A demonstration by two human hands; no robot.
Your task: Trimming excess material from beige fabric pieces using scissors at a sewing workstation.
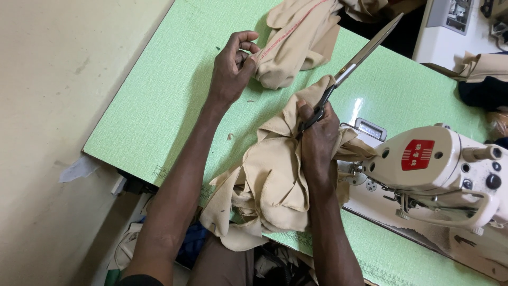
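The work in hand looked like the trimming stage on a beige cloth piece, with the cutting itself not under way at this instant. The left hand (231, 69) reached out across the green tabletop (159, 106), its fingertips curled and pinching the near edge of a folded beige piece with a red stitched line (293, 39). The right hand (319, 139) was closed round the dark handles of a pair of tailor's shears (353, 61), blades together and pointing up and away — over the table, not biting into any cloth. That same hand rested on a bunched heap of beige fabric (270, 180), which spilled off the table's front edge toward the person's lap. A cream sewing machine (439, 169) with a red badge stood just beside the heap on the right; more beige and dark cloth (484, 71) lay beyond it. A few small scraps (230, 136) dotted the tabletop. By my judgement any cut would call for the pinched edge to be held taut and flat, and for the blades to open clear of the left fingers — they sat near the blades' line.
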